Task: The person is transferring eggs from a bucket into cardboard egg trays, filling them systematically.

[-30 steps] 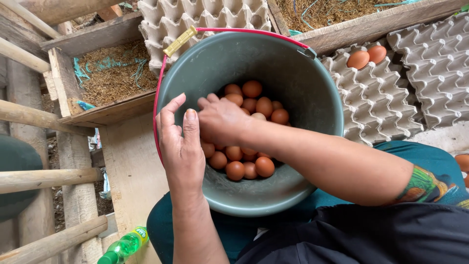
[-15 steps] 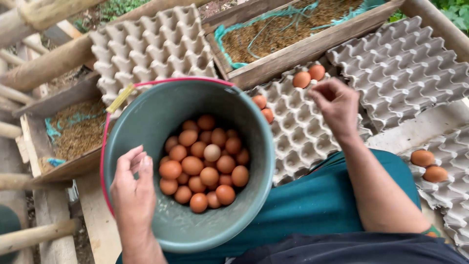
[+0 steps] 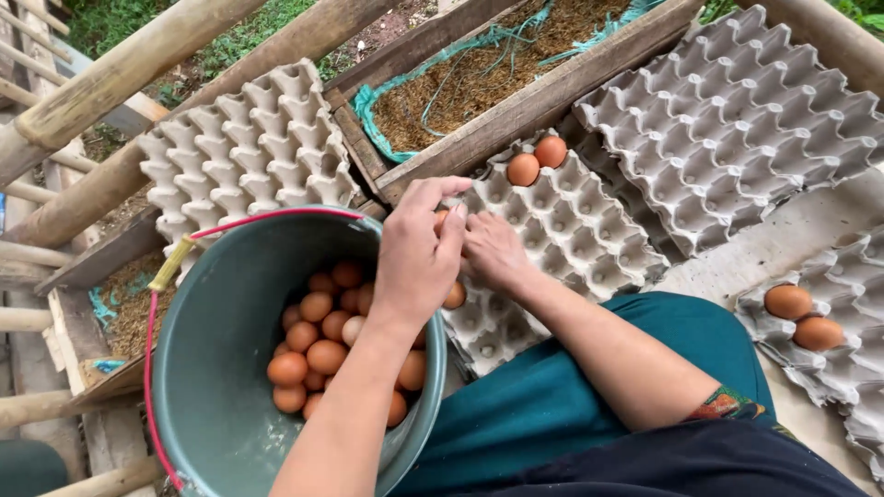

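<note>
A grey-green bucket [image 3: 198,368] with a red handle rests at my lap, holding several brown eggs [image 3: 322,354]. My left hand [image 3: 419,253] reaches across its rim to the grey egg tray [image 3: 580,235] on my knees, its fingertips closed on a brown egg [image 3: 440,219]. My right hand [image 3: 494,253] lies right beside it on the tray, its fingers hidden behind the left hand. Another egg [image 3: 455,295] sits in a tray cell just under the left wrist. Two eggs [image 3: 537,161] stand at the tray's far edge.
Empty egg trays lie at the left [image 3: 249,156] and the far right [image 3: 737,120]. Two eggs [image 3: 803,317] rest in a tray at the right edge. A wooden box of litter [image 3: 479,74] and bamboo poles [image 3: 120,83] stand behind.
My left hand left the bucket's rim and came over to the tray. My right hand moved back from the far eggs to meet it. The view shifted right.
</note>
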